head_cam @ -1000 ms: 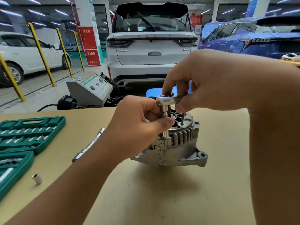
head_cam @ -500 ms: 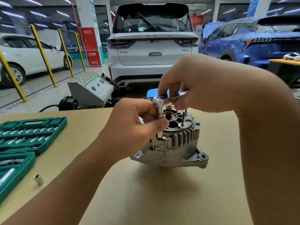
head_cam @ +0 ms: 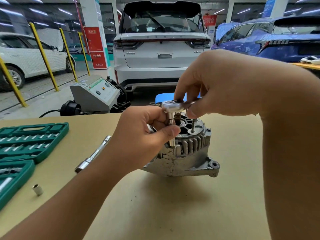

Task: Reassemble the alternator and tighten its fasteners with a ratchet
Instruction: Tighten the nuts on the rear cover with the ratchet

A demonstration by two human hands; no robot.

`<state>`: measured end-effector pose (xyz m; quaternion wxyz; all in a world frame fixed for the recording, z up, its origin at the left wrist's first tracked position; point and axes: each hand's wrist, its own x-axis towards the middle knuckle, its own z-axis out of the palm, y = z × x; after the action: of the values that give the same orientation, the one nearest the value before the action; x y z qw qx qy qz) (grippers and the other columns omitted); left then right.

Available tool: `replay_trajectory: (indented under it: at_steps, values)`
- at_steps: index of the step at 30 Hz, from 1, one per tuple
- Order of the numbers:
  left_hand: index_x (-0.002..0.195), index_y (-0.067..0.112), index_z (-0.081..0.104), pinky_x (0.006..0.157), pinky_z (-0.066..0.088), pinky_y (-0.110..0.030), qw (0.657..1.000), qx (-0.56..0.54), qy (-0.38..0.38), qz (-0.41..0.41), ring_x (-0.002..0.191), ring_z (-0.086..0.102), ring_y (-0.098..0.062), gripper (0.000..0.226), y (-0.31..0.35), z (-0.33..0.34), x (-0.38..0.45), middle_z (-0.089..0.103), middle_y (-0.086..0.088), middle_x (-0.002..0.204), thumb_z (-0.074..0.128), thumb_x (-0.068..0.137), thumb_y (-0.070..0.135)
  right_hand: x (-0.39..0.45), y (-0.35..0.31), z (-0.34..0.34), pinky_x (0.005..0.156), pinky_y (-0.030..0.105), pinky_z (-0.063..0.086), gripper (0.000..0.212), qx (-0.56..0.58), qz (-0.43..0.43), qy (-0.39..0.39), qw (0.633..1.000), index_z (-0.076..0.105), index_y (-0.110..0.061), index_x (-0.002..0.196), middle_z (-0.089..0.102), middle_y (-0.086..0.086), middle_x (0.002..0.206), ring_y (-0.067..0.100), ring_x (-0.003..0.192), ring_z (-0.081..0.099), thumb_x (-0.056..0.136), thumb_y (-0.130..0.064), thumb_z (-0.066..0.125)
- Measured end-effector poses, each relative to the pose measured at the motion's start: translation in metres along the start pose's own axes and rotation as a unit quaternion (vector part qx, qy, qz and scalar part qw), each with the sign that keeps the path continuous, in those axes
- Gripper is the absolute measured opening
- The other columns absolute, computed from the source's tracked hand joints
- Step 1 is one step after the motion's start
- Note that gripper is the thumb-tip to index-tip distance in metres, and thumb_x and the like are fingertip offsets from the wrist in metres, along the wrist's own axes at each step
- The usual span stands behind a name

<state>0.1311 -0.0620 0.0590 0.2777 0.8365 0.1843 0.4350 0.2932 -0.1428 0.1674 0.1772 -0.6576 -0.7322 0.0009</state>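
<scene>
**A:** Where does the job stand?

**B:** The alternator (head_cam: 183, 153) sits on the worktop (head_cam: 173, 205), pulley end up, and its two housing halves look mated already. So I'd say the case is back together and the tightening is under way.

**A:** What are the hands doing?

**B:** The left hand (head_cam: 143, 135) pinches the long socket (head_cam: 171, 134) between thumb and fingers, holding it upright over a fastener at the alternator's near-left edge. The right hand (head_cam: 216, 87) grips the ratchet (head_cam: 172, 106) by its head, just above the alternator, fingers curled round it; the handle is hidden under the palm.

**A:** Is that fastener seated?

**B:** I cannot tell; the socket covers it.

**B:** What I can see is a through-bolt (head_cam: 193, 125) standing proud of the alternator's top face, right of the shaft. A second thin rod shows behind it, partly hidden by the right hand. Those look unfinished.

**A:** So a fair bit left?

**B:** I judge at least those raised bolts need running down, then a final snug all round. No pulley is on the shaft either.

**A:** Spare tools?

**B:** Left of the alternator lie an extension bar (head_cam: 93, 155), a loose socket (head_cam: 37, 189) nearer the person, and the open green socket case (head_cam: 26, 144) at the far left.
</scene>
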Motion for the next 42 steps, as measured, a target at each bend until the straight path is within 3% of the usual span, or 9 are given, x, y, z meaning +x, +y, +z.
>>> replay_trajectory:
  at_steps: [4, 10, 15, 22, 27, 30, 33, 38, 42]
  values:
    - [0.081, 0.021, 0.075, 0.062, 0.046, -0.009, 1.0, -0.007, -0.008, -0.002, 0.064, 0.063, -0.005, 0.014, 0.001, -0.002, 0.001, 0.072, 0.006, 0.072, 0.081, 0.084, 0.009, 0.002, 0.001, 0.002, 0.068, 0.021, 0.052, 0.026, -0.046, 0.008, 0.013, 0.999, 0.074, -0.038, 0.089, 0.07, -0.016, 0.078, 0.0, 0.074, 0.065, 0.081, -0.015, 0.083]
    - [0.086, 0.016, 0.08, 0.063, 0.05, -0.014, 1.0, -0.009, 0.001, -0.008, 0.067, 0.067, -0.007, 0.006, 0.001, 0.0, -0.001, 0.074, 0.005, 0.073, 0.082, 0.084, 0.01, -0.007, 0.003, -0.006, 0.053, 0.024, 0.046, 0.017, -0.026, 0.021, -0.051, 0.998, 0.069, -0.035, 0.077, 0.068, -0.016, 0.058, -0.001, 0.047, 0.062, 0.075, -0.035, 0.085]
    - [0.084, 0.021, 0.078, 0.064, 0.049, -0.012, 1.0, -0.008, 0.003, -0.006, 0.068, 0.068, -0.008, 0.012, 0.002, 0.0, -0.001, 0.074, 0.009, 0.073, 0.082, 0.083, 0.01, 0.005, 0.001, 0.005, 0.063, 0.018, 0.045, 0.027, -0.07, 0.017, 0.003, 0.997, 0.073, -0.041, 0.089, 0.067, -0.018, 0.084, 0.003, 0.08, 0.063, 0.085, -0.015, 0.079]
    - [0.082, 0.025, 0.076, 0.062, 0.046, -0.008, 1.0, -0.009, -0.008, 0.007, 0.066, 0.068, -0.005, 0.015, 0.004, 0.002, -0.001, 0.072, 0.015, 0.071, 0.084, 0.082, 0.013, -0.006, 0.006, -0.005, 0.055, 0.018, 0.041, 0.028, -0.057, 0.031, -0.006, 0.998, 0.068, -0.045, 0.074, 0.069, -0.019, 0.075, 0.0, 0.068, 0.062, 0.077, -0.024, 0.086]
    - [0.08, 0.018, 0.077, 0.058, 0.048, -0.014, 1.0, -0.009, -0.016, 0.006, 0.063, 0.067, -0.01, 0.012, 0.001, 0.001, 0.0, 0.073, 0.006, 0.071, 0.083, 0.083, 0.008, 0.0, 0.002, 0.004, 0.067, 0.022, 0.054, 0.027, -0.076, 0.015, 0.005, 0.997, 0.072, -0.038, 0.085, 0.066, -0.017, 0.082, 0.002, 0.076, 0.062, 0.084, -0.012, 0.078]
    - [0.082, 0.013, 0.078, 0.058, 0.049, -0.015, 1.0, -0.013, -0.017, -0.001, 0.063, 0.066, -0.009, 0.006, 0.001, 0.001, -0.001, 0.074, 0.003, 0.072, 0.082, 0.084, 0.009, -0.005, 0.002, -0.001, 0.048, 0.014, 0.038, 0.018, -0.076, 0.014, -0.017, 0.997, 0.067, -0.035, 0.071, 0.06, -0.023, 0.057, -0.005, 0.055, 0.056, 0.078, -0.031, 0.083]
    - [0.081, 0.017, 0.077, 0.061, 0.046, -0.01, 1.0, -0.016, -0.024, 0.001, 0.064, 0.065, -0.006, 0.011, 0.003, 0.0, -0.001, 0.074, 0.005, 0.073, 0.081, 0.084, 0.007, -0.005, 0.003, -0.001, 0.051, 0.017, 0.035, 0.024, -0.063, 0.012, -0.017, 0.998, 0.065, -0.042, 0.071, 0.063, -0.023, 0.064, -0.005, 0.061, 0.057, 0.08, -0.029, 0.084]
    - [0.08, 0.015, 0.077, 0.057, 0.045, -0.011, 1.0, -0.022, -0.021, -0.007, 0.059, 0.061, -0.009, 0.012, 0.002, 0.0, 0.0, 0.072, 0.0, 0.071, 0.079, 0.085, 0.004, 0.0, 0.003, 0.004, 0.066, 0.025, 0.053, 0.029, -0.077, 0.006, 0.002, 0.997, 0.073, -0.04, 0.089, 0.066, -0.016, 0.083, 0.006, 0.077, 0.063, 0.085, -0.011, 0.076]
    - [0.079, 0.023, 0.074, 0.06, 0.046, -0.01, 1.0, -0.017, -0.024, -0.004, 0.063, 0.063, -0.007, 0.019, 0.002, -0.001, 0.0, 0.072, 0.001, 0.073, 0.079, 0.085, 0.006, -0.003, 0.008, -0.002, 0.051, 0.017, 0.037, 0.028, -0.062, 0.008, -0.018, 0.998, 0.065, -0.047, 0.075, 0.061, -0.023, 0.068, -0.004, 0.061, 0.055, 0.08, -0.026, 0.083]
